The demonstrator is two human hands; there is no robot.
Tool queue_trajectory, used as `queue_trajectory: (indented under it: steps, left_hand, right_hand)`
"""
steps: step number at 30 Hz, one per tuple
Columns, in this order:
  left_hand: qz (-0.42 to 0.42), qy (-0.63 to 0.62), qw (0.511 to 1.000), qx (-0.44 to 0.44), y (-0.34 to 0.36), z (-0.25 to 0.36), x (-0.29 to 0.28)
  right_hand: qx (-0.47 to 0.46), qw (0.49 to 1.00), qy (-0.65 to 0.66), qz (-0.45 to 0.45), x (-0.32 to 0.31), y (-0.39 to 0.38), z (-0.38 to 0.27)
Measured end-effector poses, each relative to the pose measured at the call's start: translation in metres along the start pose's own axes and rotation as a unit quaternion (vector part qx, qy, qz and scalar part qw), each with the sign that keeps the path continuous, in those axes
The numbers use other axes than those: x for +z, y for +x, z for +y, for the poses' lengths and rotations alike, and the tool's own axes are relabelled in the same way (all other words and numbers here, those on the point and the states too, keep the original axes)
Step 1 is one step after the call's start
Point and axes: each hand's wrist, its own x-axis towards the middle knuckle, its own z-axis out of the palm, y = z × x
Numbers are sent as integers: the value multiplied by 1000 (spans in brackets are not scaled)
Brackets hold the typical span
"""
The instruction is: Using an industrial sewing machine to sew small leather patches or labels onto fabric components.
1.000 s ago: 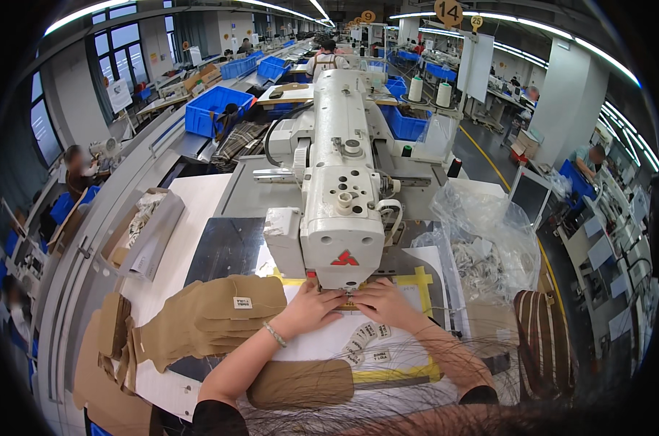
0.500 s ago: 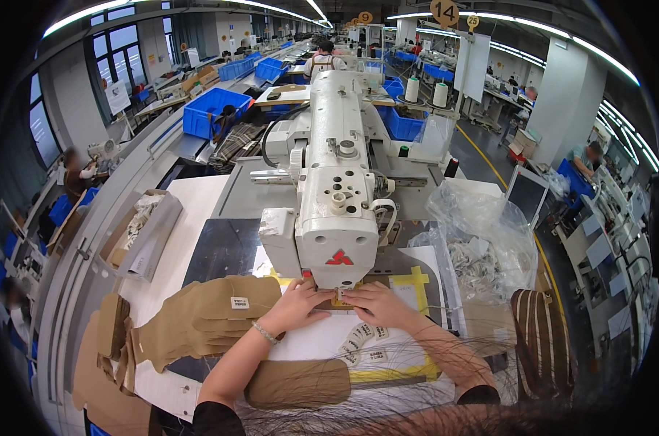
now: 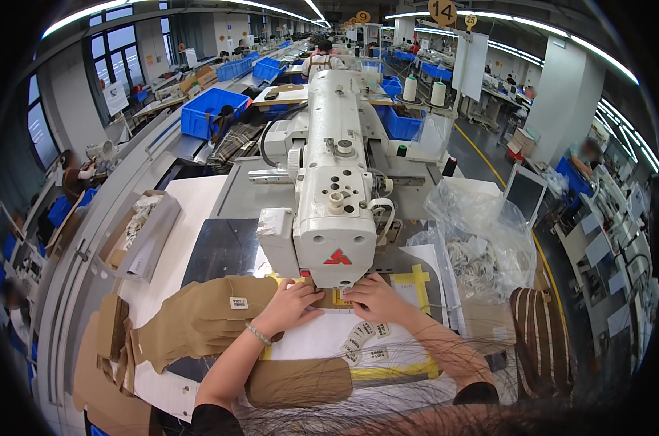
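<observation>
The white sewing machine head (image 3: 335, 232) stands in front of me, with a yellow-edged slot (image 3: 339, 299) beneath it. My left hand (image 3: 294, 304) rests at the left of this slot, its fingers bent forward and its thumb apart. On the right side, my right hand (image 3: 379, 299) has its fingertips at a small white label piece under the machine head; its thumb is apart. The exact contact there is partly hidden. Several curved white labels (image 3: 357, 341) and a flat label (image 3: 375, 354) lie on the white sheet nearer me. A brown fabric piece (image 3: 299, 383) lies below my left wrist.
Overlapping brown fabric pieces (image 3: 199, 320) spread at the left, one bearing a white label (image 3: 239, 303). Beyond them stands a cardboard box (image 3: 151, 240). A clear plastic bag of white pieces (image 3: 478, 254) and striped fabric (image 3: 540, 341) are at the right. Yellow tape (image 3: 421, 291) edges the sheet.
Both hands have drawn slightly apart, and their fingers are more bent. More of the yellow-edged slot shows between them. The view has shifted a little.
</observation>
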Motion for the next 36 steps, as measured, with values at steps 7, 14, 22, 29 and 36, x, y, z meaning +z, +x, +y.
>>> queue_trajectory:
  steps: [7,14,22,29,36]
  left_hand:
    - [-1,7,1000,2,1,0,1]
    - [-30,18,999,2,1,1,0]
    - [-26,20,999,-4,-1,2,-4]
    - [-4,49,999,15,-10,-5,-8]
    - [-10,22,1000,2,-15,-3,-15]
  right_hand:
    - [4,999,8,31,4,-2,0]
    - [8,999,19,27,5,-7,1]
    - [28,999,-16,7,7,-11,2]
    - [29,998,-43,26,10,-7,18]
    - [32,997,-67,-4,7,-8,18]
